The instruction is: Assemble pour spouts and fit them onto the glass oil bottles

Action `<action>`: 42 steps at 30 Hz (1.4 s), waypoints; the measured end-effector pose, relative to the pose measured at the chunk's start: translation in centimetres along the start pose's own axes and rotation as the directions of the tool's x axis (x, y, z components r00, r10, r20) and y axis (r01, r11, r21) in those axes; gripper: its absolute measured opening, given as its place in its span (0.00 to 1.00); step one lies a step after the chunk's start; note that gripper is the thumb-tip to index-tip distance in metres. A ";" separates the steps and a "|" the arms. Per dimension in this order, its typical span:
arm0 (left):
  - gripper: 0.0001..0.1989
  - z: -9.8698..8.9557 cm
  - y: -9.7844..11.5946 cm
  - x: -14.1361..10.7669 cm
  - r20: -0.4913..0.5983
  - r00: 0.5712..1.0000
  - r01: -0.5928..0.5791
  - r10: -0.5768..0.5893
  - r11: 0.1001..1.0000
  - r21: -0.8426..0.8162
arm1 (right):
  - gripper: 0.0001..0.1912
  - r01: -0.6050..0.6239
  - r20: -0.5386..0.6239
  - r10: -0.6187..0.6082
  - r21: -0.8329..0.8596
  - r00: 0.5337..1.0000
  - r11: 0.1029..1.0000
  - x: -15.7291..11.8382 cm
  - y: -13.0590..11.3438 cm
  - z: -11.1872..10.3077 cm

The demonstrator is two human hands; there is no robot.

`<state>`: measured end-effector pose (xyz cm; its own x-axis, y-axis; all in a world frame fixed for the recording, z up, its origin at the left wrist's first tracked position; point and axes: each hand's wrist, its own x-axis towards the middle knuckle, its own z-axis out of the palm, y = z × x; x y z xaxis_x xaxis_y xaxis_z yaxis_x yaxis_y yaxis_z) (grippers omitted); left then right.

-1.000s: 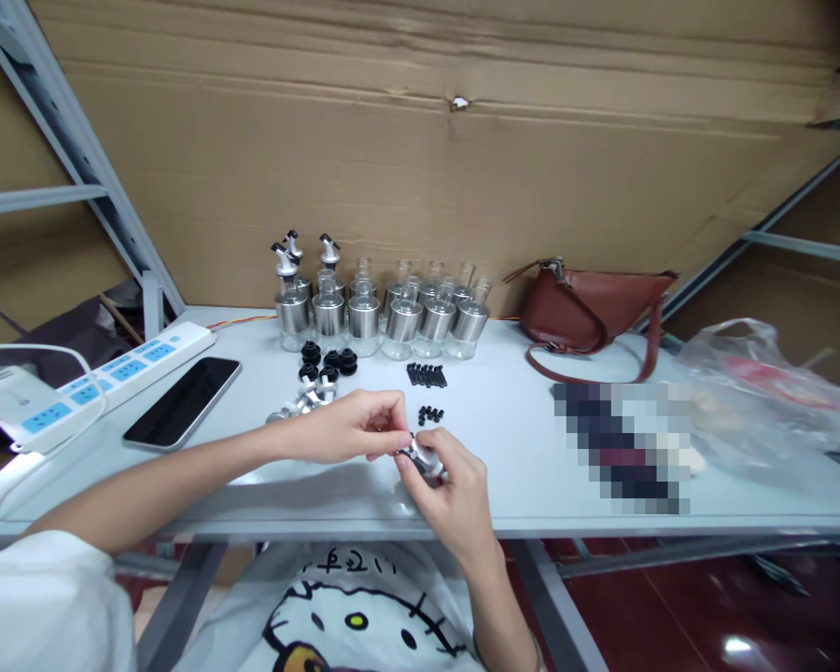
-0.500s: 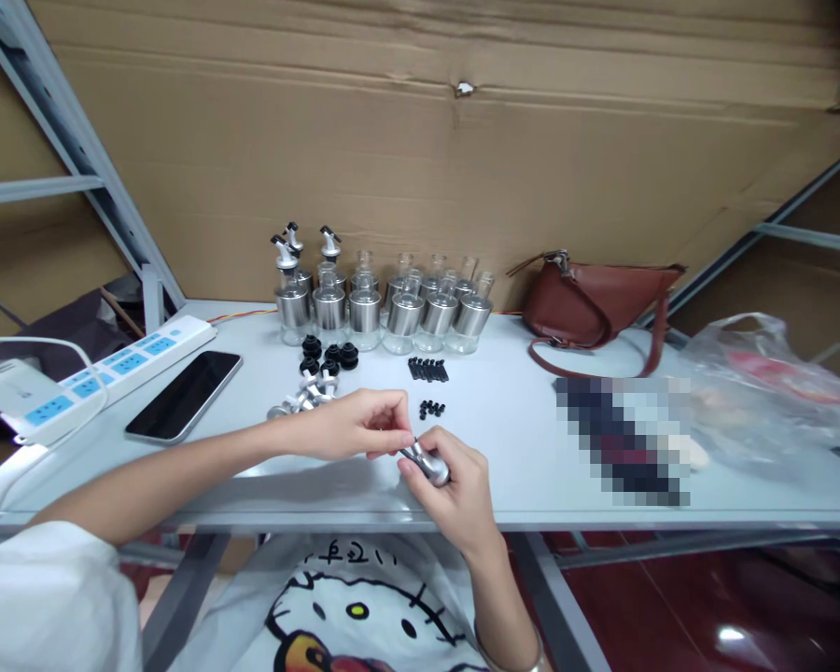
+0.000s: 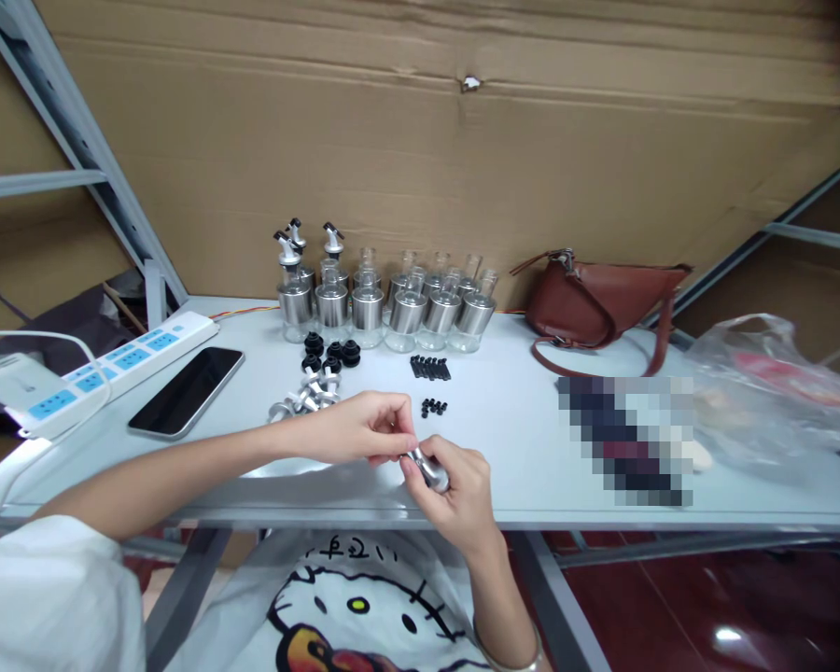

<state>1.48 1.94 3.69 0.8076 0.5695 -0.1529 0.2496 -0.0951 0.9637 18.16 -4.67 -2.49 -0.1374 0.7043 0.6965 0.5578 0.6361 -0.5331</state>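
A silver pour spout (image 3: 434, 475) is gripped in my right hand (image 3: 463, 487), close above the front of the table. My left hand (image 3: 374, 431) is closed in a pinch at the spout's narrow end; whatever lies between its fingertips is hidden. Just beyond the left wrist lies a pile of silver spouts (image 3: 313, 392). Several ribbed black stoppers (image 3: 333, 352) sit behind that pile. Farther right are a row of slim black pieces (image 3: 430, 368) and a cluster of tiny black caps (image 3: 434, 408).
Glass bottles with steel bands (image 3: 409, 314) stand in rows at the back; some at left carry spouts (image 3: 289, 249). A phone (image 3: 188, 392) and a power strip (image 3: 130, 359) lie left. A brown bag (image 3: 588, 297), a pixelated patch and a plastic bag (image 3: 763, 392) occupy the right.
My left fingertips have closed in on the spout's end, covering a dark sliver that showed there before. The right hand keeps its hold, and the view has shifted slightly.
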 end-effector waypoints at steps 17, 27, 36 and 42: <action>0.14 0.2 0.3 -0.2 0.032 0.999 0.003 0.000 0.995 -0.101 | 0.11 0.111 -0.149 -0.122 -0.081 0.981 0.991 0.1 -0.2 0.3; 0.16 0.3 0.3 -0.1 0.017 1.000 -0.001 0.003 0.993 -0.115 | 0.10 0.127 -0.150 -0.137 -0.078 0.979 0.989 0.3 -0.2 0.2; 0.16 0.5 0.4 -0.2 0.013 1.000 0.008 -0.006 0.992 -0.128 | 0.13 0.149 -0.149 -0.164 -0.110 0.975 0.983 0.1 -0.1 0.2; 0.17 0.5 0.1 -0.2 0.022 1.000 -0.008 0.012 0.987 -0.163 | 0.13 0.158 -0.157 -0.176 -0.121 0.972 0.980 0.1 -0.2 0.2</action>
<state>1.61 1.41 3.76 0.8221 0.5501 -0.1466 0.1531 0.0345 0.9876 17.92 -4.68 -2.42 -0.1029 0.5230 0.8461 0.6245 0.6961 -0.3544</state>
